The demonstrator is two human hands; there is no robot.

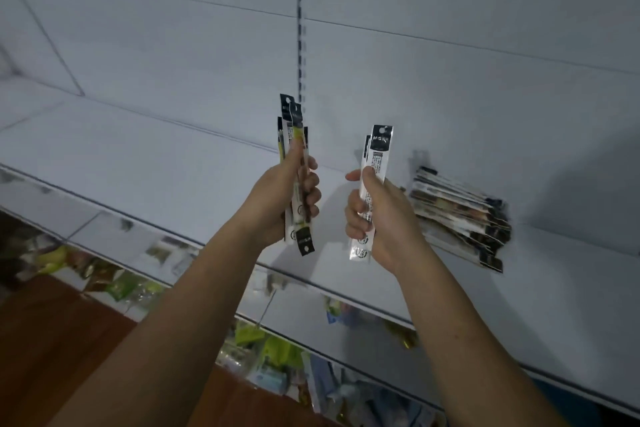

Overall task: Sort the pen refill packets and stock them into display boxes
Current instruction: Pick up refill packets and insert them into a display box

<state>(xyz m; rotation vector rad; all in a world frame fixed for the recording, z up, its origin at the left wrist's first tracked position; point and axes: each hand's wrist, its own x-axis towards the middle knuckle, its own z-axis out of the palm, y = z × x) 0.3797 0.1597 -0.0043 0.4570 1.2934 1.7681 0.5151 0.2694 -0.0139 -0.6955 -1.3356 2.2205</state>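
Note:
My left hand (291,198) grips a bunch of several long, narrow pen refill packets (294,121) with black ends and yellow-green print, held upright above the shelf. My right hand (377,215) grips two white refill packets (377,149) with black tops, also upright. The two hands are a short gap apart, level with each other. To the right of my right hand a loose pile of refill packets (460,215) lies flat on the white shelf (173,163). No display box is in view.
The white shelf has a white back panel with a slotted upright (300,28). Below its front edge, lower shelves hold blurred green and blue packaged goods (273,354). A brown floor (52,340) shows at the lower left.

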